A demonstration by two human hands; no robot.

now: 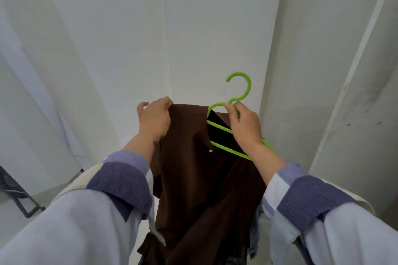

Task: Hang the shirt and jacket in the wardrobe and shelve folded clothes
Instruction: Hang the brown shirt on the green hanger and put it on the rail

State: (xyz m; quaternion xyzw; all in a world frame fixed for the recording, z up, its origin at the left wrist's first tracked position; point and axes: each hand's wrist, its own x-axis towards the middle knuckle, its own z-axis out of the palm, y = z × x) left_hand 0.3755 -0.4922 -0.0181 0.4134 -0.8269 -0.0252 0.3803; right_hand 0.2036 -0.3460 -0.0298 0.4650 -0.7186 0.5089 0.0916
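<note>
Green hanger neck is pinched by right hand; brown garment shoulder, leftward, is gripped by left hand.

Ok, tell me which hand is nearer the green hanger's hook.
Right. The right hand pinches the green hanger just below its hook; the left hand grips the brown garment farther left.

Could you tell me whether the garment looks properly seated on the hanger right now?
Not yet: the brown garment covers only the green hanger's left end; its right arm sticks out bare and tilted.
</note>
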